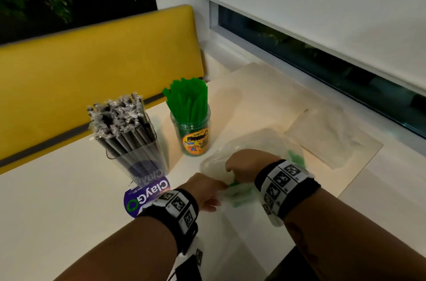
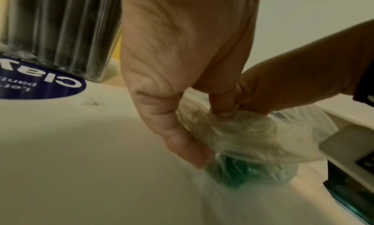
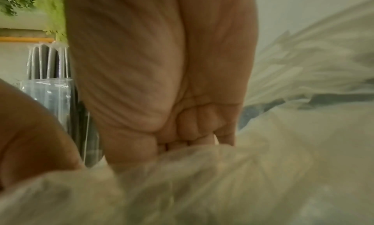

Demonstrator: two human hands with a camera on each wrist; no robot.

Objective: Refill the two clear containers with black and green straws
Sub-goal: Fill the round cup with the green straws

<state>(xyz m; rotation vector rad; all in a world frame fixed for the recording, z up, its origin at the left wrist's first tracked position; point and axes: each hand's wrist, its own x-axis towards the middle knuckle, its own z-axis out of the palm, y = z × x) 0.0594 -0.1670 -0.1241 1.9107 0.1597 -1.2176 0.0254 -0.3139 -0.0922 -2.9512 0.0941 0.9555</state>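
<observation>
Both containers looked already full; your left hand and right hand fingers pinched the plastic bag holding leftover green straws.

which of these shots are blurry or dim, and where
Head view: dim overall, clear plastic bag and hands motion-smeared, green straws in the round jar fairly sharp. Left wrist view: left hand soft, bag blurred. Right wrist view: worst, right hand and bag out of focus.
</observation>
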